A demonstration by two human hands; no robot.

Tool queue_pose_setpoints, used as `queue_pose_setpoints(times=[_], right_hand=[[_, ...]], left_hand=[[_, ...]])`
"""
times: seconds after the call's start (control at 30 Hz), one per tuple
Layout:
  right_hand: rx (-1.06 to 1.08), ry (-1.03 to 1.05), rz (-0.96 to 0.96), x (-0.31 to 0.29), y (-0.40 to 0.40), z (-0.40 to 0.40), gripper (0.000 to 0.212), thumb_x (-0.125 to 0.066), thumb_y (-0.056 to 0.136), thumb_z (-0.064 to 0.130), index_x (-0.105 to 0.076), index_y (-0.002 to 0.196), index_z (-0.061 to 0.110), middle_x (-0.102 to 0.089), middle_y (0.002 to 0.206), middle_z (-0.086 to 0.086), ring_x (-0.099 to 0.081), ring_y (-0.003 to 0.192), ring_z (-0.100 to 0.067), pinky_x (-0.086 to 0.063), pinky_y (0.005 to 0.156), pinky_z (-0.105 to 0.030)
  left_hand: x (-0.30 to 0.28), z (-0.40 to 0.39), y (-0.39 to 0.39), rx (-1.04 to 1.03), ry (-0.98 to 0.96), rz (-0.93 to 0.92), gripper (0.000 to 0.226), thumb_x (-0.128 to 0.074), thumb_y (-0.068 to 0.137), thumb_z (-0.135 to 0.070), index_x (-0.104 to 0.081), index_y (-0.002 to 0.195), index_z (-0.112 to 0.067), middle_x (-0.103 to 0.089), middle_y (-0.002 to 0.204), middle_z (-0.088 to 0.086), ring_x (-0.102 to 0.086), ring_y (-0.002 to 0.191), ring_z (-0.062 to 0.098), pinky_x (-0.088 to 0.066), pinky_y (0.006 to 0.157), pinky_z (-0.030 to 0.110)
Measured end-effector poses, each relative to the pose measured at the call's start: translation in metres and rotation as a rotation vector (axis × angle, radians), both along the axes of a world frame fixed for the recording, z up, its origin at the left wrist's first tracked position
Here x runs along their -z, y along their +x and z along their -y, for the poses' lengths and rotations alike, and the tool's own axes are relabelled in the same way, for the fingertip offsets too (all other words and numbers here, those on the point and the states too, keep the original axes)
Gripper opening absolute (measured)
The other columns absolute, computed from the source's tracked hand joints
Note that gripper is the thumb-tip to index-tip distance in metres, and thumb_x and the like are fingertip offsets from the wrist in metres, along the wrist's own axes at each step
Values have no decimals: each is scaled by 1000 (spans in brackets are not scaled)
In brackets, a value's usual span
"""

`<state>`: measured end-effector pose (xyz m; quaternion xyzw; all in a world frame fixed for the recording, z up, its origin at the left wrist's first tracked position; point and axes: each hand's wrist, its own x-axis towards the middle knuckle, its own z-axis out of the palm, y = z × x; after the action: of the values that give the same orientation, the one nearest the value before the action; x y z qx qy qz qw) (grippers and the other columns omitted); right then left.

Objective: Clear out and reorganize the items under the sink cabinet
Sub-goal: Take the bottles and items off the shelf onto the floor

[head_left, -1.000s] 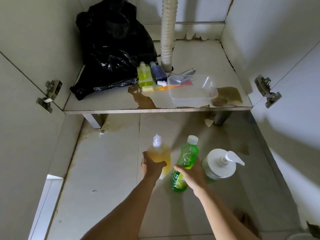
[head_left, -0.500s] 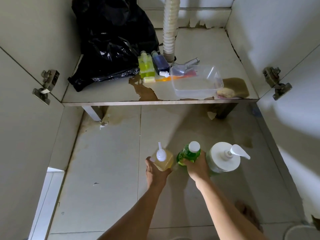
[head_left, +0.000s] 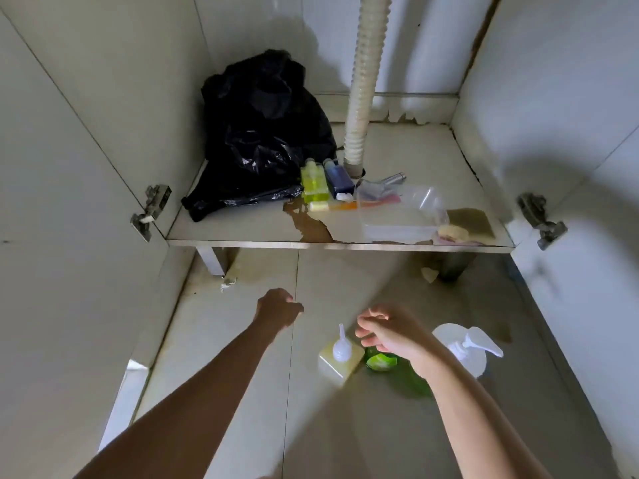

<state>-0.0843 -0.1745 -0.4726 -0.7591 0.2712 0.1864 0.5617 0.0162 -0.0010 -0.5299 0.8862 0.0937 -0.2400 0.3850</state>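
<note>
On the floor tiles stand a yellow bottle (head_left: 340, 361) with a white nozzle, a green bottle (head_left: 383, 361) partly hidden by my right wrist, and a white pump dispenser (head_left: 465, 347). My left hand (head_left: 278, 307) hovers above the floor, left of the bottles, fingers loosely curled, holding nothing. My right hand (head_left: 387, 331) hangs over the green bottle, fingers relaxed and empty. Inside the cabinet lie a black plastic bag (head_left: 262, 133), a small yellow-green bottle (head_left: 314, 183), a blue bottle (head_left: 338, 178) and a clear plastic tub (head_left: 401, 216).
A ribbed white drain hose (head_left: 366, 81) comes down to the cabinet floor (head_left: 242, 226), whose front is stained and peeling. A sponge (head_left: 470, 221) lies at the front right. Both cabinet doors stand open with hinges (head_left: 152, 210) at either side.
Both hands have let go of the yellow and green bottles, which now stand on the floor. The hands have lifted up and forward, toward the cabinet.
</note>
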Motion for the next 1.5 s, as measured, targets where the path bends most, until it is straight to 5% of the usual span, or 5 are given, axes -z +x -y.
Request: queue_pose_setpoints(times=[0.2,0.63,0.93,1.23,1.5], right_hand=[[-137,-407,318,-57,92,14,13,-60,88,22,-65,98,15,-68,92,3,-63,87,-13,-43,76,-23],[-338,-959,241,-16,298,52,22,-59,85,23,-57,103,11,-60,96,-8,-62,93,-28,-46,72,-33],[-432,-960,184,1,322,46,23,-63,80,34,-45,87,21,-51,88,0,-55,99,-24,-32,95,-43],[-311,-934,272,-29,294,60,26,-54,83,41,-51,93,18,-56,90,-1,-54,93,-23,-30,83,-37],[112,-456,388,-79,188,82,20,-65,80,32,-62,81,13,-64,84,-5,-57,78,-20,-41,63,-30]], left_hand=[[-61,14,86,-68,-62,314,28,-66,82,-21,-63,107,-10,-66,111,10,-57,108,27,-47,86,30],[-57,96,219,221,144,352,61,-57,86,-19,-33,140,-5,-49,131,18,-51,119,35,-45,90,37],[-54,110,250,220,247,219,85,-70,80,-40,-24,141,-4,-43,141,18,-45,129,37,-41,104,44],[-75,112,238,167,239,160,81,-67,82,-21,-19,144,-1,-38,140,16,-44,129,33,-44,99,35],[-125,105,205,155,114,320,76,-71,74,-18,-31,138,-4,-47,129,16,-53,114,32,-51,86,36]])
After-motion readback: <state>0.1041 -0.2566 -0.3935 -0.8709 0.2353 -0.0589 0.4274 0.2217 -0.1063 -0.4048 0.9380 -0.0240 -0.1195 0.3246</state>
